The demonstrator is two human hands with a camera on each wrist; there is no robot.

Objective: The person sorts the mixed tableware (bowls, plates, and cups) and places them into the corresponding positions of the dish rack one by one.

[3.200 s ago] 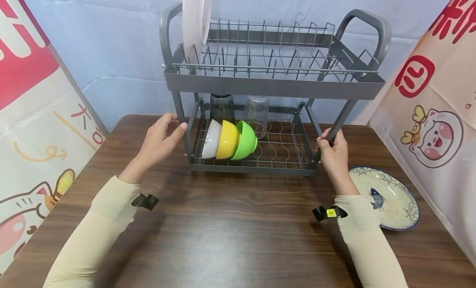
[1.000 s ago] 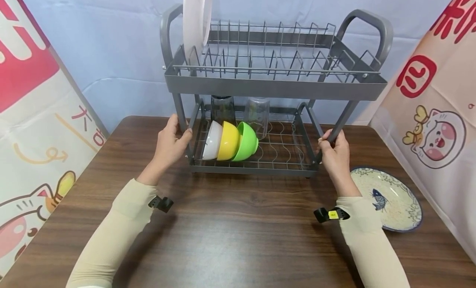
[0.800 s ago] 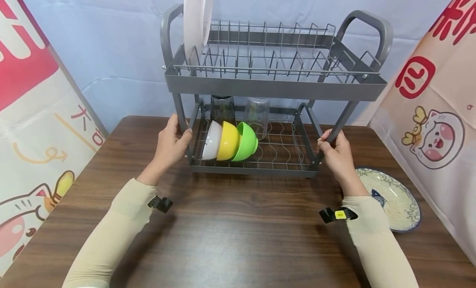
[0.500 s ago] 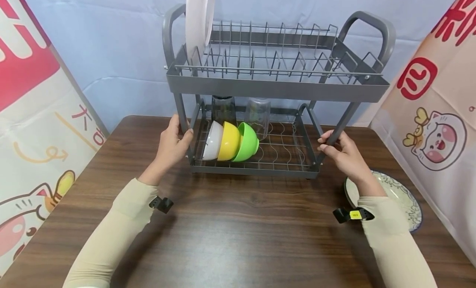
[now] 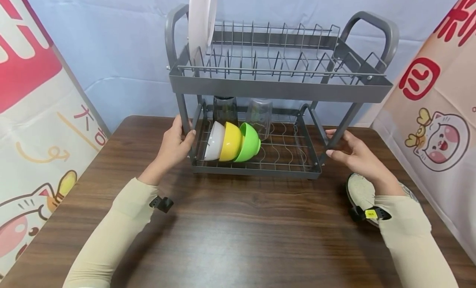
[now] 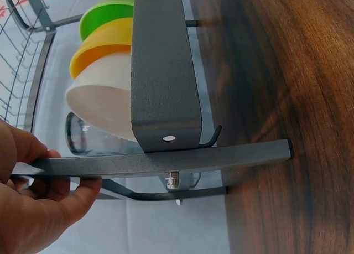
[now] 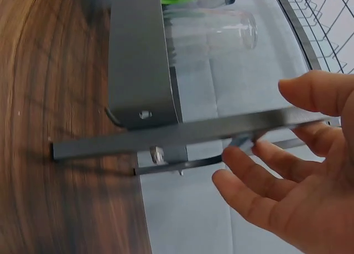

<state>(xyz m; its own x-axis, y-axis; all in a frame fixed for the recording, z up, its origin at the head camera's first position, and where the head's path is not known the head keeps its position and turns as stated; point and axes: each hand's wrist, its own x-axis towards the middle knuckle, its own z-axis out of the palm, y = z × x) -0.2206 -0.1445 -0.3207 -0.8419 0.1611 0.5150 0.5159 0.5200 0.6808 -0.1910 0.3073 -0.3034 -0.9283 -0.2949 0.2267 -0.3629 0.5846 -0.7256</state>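
Note:
A grey two-tier dish rack (image 5: 279, 89) stands on the table. My left hand (image 5: 172, 145) holds its left front leg; in the left wrist view thumb and fingers (image 6: 83, 196) lie on both sides of the bar. Around the right front leg, my right hand (image 5: 358, 158) is loosened, its fingers (image 7: 254, 174) spread and the thumb raised off the bar in the right wrist view. White (image 5: 214, 143), yellow (image 5: 231, 143) and green (image 5: 250, 143) bowls lean nested on the lower tier. Behind them stand a dark glass (image 5: 224, 109) and a clear glass (image 5: 260, 116).
A white plate (image 5: 198, 23) stands upright at the left of the upper tier. On the table (image 5: 238, 234), at right, lies a patterned plate (image 5: 358, 189), partly hidden by my right forearm. A pale blue cloth (image 5: 122, 40) hangs behind the rack.
My left hand has come in to the left leg and holds it. The right hand has loosened its grip and its wrist has swung right, over the patterned plate.

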